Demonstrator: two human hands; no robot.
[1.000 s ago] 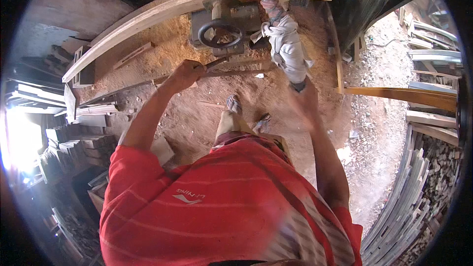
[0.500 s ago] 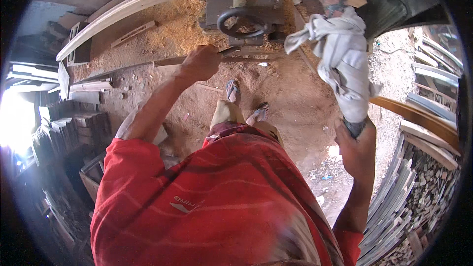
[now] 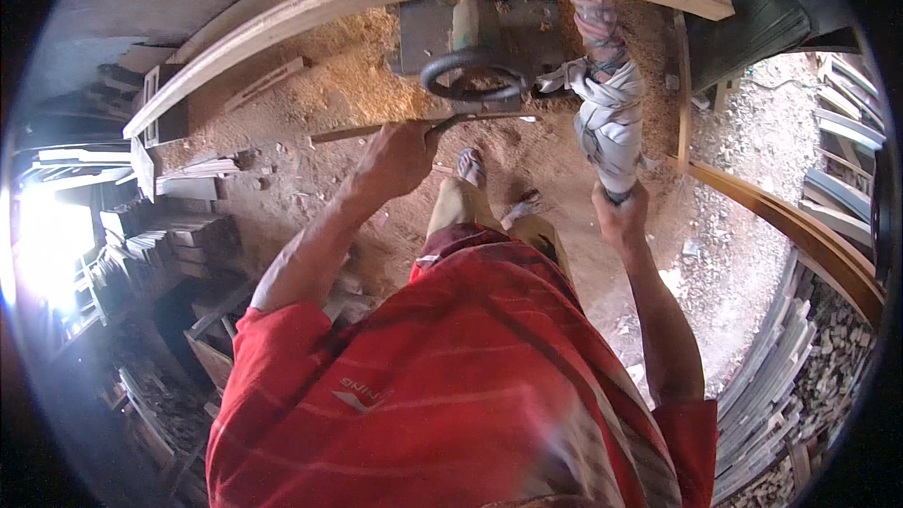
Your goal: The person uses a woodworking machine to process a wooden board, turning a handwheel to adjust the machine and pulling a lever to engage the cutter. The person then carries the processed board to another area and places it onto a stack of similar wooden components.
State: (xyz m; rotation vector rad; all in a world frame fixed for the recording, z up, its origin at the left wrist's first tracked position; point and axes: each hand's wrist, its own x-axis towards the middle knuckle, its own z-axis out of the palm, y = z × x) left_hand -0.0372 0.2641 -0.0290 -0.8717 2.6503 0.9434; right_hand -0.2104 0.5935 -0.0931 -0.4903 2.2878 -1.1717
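Head view: cloth-wrapped lever [image 3: 609,127] right of upper centre.
Right hand [image 3: 621,214] closes around its lower end; left hand [image 3: 400,162], left of centre, curls around a dark handle [image 3: 448,121] below a black handwheel [image 3: 475,94] at upper centre.

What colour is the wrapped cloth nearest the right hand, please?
The wrapped cloth is greyish white, clearest in the head view.
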